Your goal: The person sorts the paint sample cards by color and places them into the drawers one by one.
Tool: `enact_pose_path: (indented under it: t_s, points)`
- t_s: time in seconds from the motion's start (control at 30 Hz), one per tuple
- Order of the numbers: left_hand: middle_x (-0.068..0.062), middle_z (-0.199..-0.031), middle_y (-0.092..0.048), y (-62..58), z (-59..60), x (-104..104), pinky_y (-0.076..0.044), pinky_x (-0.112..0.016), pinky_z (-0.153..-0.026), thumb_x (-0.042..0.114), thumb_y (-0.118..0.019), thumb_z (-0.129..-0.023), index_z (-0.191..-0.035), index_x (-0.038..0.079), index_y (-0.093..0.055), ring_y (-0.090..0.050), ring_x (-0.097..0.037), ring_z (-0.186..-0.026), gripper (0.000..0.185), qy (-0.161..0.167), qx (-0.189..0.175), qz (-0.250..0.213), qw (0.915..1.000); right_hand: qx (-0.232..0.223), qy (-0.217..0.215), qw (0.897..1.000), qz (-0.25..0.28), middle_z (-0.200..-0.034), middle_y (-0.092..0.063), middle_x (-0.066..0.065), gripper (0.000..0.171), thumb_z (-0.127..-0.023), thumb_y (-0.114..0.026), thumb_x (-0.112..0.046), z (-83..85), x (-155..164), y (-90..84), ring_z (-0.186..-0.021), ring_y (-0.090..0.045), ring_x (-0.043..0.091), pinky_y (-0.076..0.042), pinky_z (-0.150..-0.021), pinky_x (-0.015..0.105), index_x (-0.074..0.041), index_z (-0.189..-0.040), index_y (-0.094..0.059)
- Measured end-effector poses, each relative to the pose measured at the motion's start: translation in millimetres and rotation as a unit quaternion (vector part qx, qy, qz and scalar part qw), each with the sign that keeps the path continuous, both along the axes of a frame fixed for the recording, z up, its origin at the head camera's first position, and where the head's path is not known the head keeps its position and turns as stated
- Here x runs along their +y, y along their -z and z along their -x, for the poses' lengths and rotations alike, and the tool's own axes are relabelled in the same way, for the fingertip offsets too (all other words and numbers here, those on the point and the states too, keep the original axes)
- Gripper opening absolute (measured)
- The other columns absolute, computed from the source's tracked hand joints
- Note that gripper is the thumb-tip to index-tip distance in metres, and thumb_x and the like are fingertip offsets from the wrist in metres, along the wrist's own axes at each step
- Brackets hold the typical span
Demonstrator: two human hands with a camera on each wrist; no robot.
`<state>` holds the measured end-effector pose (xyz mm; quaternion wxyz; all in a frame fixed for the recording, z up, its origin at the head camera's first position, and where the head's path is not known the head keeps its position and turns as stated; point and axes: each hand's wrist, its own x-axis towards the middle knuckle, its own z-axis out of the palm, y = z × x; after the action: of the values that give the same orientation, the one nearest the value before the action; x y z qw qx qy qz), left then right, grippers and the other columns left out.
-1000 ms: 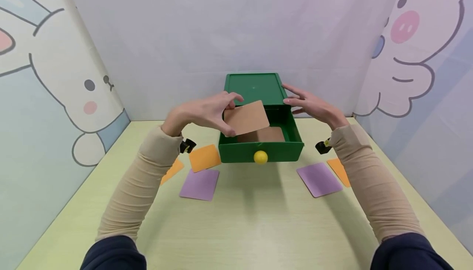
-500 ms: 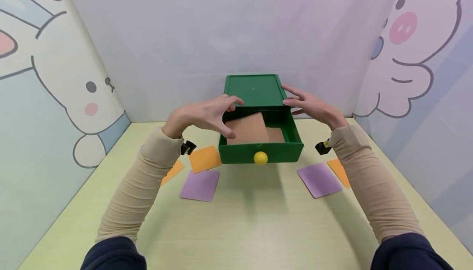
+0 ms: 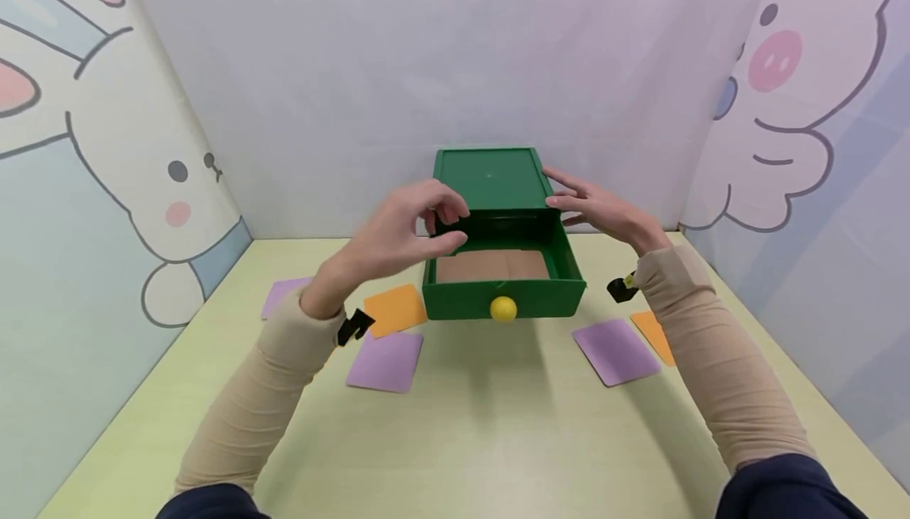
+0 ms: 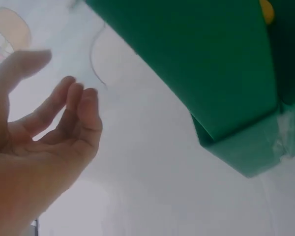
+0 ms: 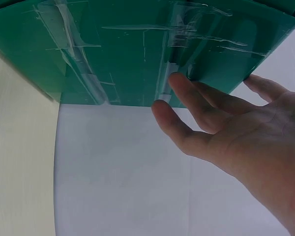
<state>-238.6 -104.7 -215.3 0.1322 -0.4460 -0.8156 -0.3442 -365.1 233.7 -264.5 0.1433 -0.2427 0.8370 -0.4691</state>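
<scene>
A green box point(image 3: 490, 179) stands against the back wall with its drawer point(image 3: 462, 299) pulled out; the drawer front has a yellow ball knob point(image 3: 503, 309). Brown cards point(image 3: 490, 265) lie inside the drawer. Beside the drawer's upper left edge is my left hand point(image 3: 391, 235), fingers loosely bent and holding nothing. In the left wrist view a gap separates this hand point(image 4: 54, 132) from the green box point(image 4: 201, 64). My right hand point(image 3: 600, 207) has its fingers spread against the box's right side. The right wrist view shows its fingertips at the taped green side point(image 5: 137, 54).
Left of the box lie an orange card point(image 3: 395, 310) and a purple card point(image 3: 385, 361), with another purple card point(image 3: 284, 295) farther left. To the right are a purple card point(image 3: 616, 351) and an orange card point(image 3: 654, 336). Cartoon-printed walls point(image 3: 192, 187) enclose the table point(image 3: 455, 440).
My left hand has let go of a brown card, which dropped flat into the drawer. The hand has then drawn back slightly leftward. My right hand has stayed at the box.
</scene>
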Motion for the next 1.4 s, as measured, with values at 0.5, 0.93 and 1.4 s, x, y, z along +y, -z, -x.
enact_pose_path:
  t_s: [0.5, 0.93, 1.4]
  points:
    - [-0.003, -0.076, -0.067, 51.5, -76.8, 33.5, -0.056, -0.025, -0.055, 0.022, -0.059, -0.097, -0.100, 0.008, -0.066, -0.063, -0.007, -0.060, 0.016, -0.004, -0.204, -0.041, 0.9780, 0.000, 0.002, 1.000, 0.007, -0.164, -0.003, -0.001, 0.069, -0.099, -0.050, -0.038, 0.3, 3.5, 0.1, -0.150, -0.015, 0.031, -0.031, -0.112, 0.061, -0.038, -0.155, -0.009]
    - [-0.022, -0.108, -0.070, 104.3, -71.9, 58.2, -0.060, -0.043, -0.071, 0.050, -0.051, -0.096, -0.125, -0.002, -0.051, -0.073, -0.035, -0.084, 0.059, 0.024, -0.565, -0.195, 0.8016, 0.008, 0.003, 1.000, -0.001, -0.164, -0.004, -0.002, 0.069, -0.098, -0.050, -0.040, 2.2, 3.7, 1.3, -0.150, -0.014, 0.030, -0.033, -0.110, 0.060, -0.039, -0.154, -0.010]
    - [-0.025, -0.111, -0.069, 102.5, -64.2, 72.6, -0.059, -0.042, -0.081, 0.049, -0.049, -0.097, -0.110, -0.003, -0.058, -0.074, -0.028, -0.085, 0.054, 0.023, -0.570, -0.290, 0.7685, 0.019, 0.006, 1.000, -0.013, -0.164, -0.005, 0.000, 0.068, -0.099, -0.049, -0.041, 4.4, 1.9, 1.0, -0.149, -0.017, 0.033, -0.033, -0.110, 0.060, -0.039, -0.155, -0.010]
